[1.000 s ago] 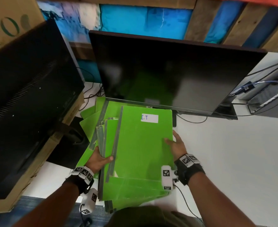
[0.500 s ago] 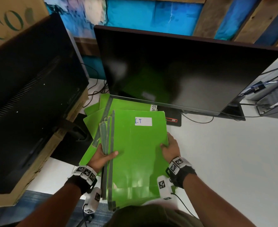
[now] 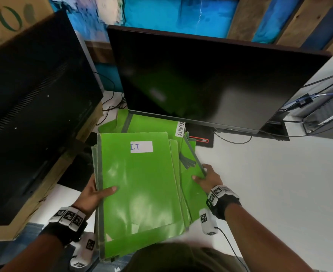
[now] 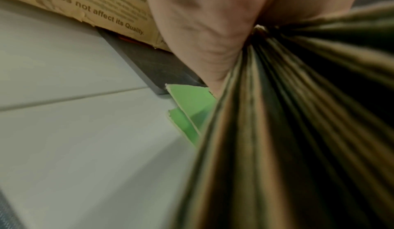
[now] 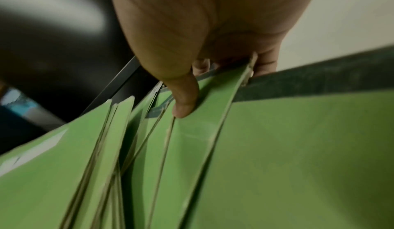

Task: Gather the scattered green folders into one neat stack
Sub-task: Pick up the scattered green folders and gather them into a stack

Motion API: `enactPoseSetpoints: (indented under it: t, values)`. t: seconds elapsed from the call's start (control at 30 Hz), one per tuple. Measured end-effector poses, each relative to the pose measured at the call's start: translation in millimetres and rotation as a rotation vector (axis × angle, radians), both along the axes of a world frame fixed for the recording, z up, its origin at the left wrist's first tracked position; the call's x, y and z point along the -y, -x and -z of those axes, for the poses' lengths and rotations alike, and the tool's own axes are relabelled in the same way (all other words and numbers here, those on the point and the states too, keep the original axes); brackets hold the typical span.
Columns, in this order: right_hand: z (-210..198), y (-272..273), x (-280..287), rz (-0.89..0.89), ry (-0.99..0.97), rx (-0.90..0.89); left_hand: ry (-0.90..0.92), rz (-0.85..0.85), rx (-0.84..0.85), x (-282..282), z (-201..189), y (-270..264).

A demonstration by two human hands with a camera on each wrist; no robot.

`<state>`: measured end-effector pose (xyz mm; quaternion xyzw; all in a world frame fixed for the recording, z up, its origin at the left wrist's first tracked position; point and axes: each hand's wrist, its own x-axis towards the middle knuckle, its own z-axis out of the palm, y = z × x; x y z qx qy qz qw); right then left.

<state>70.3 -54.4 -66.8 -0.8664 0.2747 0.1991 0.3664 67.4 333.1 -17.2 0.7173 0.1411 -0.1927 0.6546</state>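
- Since the earlier frames the stack (image 3: 138, 185) has swung so its spines sit at the left, and the right hand (image 3: 207, 179) has moved further right onto folders fanned out on that side.
- Left hand (image 3: 95, 191) grasps the stack's left edge, thumb on top of the "I.T" folder (image 3: 142, 147), fingers hidden beneath; the left wrist view shows the palm (image 4: 204, 35) against many folder edges (image 4: 277, 131).
- Right hand clasps the splayed folders at the right edge: thumb (image 5: 185, 101) pressed on a green cover, fingers curled under the edge.
- Stack is held over the near edge of the white desk (image 3: 269, 183), in front of the monitor (image 3: 210, 83).
- More folders (image 3: 151, 124) lie flat on the desk under the monitor's lower edge, one with a "SECURITY" label (image 3: 180, 129).
- At the left stand a second dark screen (image 3: 34, 99) and a cardboard box (image 4: 89, 1).
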Motion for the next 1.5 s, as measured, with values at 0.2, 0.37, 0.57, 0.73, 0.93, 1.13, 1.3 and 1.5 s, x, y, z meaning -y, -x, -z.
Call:
enactPoseSetpoints:
  t: [0.2,0.37,0.57,0.73,0.93,1.13,1.3,1.5]
  values:
    - [-1,6,17,0.056,-0.064,-0.001,0.02,0.017,0.018,4,-2,9]
    - [-8,17,65,0.062,0.028,-0.002,0.0,0.048,-0.002,21,8,9]
    - [-20,24,114,0.076,0.153,0.016,-0.018,0.095,-0.028,54,16,9]
    - [-25,26,100,-0.094,0.538,0.003,-0.017,0.09,-0.067,53,23,14]
    - [-33,-8,23,-0.156,0.195,0.144,0.093,0.061,-0.082,41,19,23]
    - [-28,-23,-19,-0.164,0.406,0.027,0.109,0.02,-0.025,21,5,35]
    - [-18,-34,-31,0.032,0.233,-0.04,0.093,-0.032,-0.04,1,5,44]
    - [-34,-37,11,0.258,-0.029,0.054,0.081,-0.026,-0.052,-16,-1,44]
